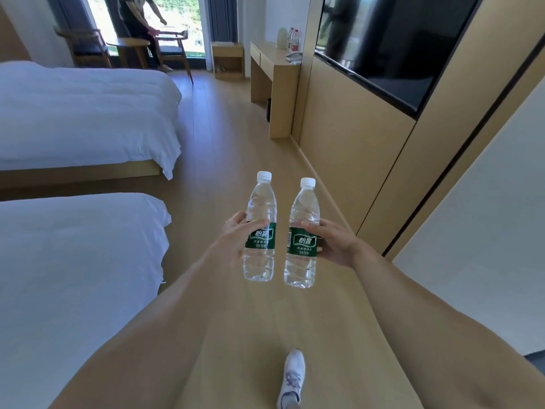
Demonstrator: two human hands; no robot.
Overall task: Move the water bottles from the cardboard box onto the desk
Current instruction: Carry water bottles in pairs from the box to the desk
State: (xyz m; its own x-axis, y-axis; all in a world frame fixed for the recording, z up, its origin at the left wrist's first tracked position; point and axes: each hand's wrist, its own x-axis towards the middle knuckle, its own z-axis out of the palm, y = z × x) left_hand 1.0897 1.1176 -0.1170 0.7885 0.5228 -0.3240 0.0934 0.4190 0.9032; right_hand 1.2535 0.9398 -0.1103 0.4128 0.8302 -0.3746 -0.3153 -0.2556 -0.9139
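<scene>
The left hand [233, 236] is gripping one bottle [259, 228] around its green label, fingers curled; the right hand [333, 242] is gripping a second bottle [302, 234] likewise. Both are being held upright, just apart, above the wood floor [224, 134]. An open aisle is running between the beds [79, 113] and the wall panel [348, 160] toward the desk [275, 59], where more bottles [294, 39] are standing.
</scene>
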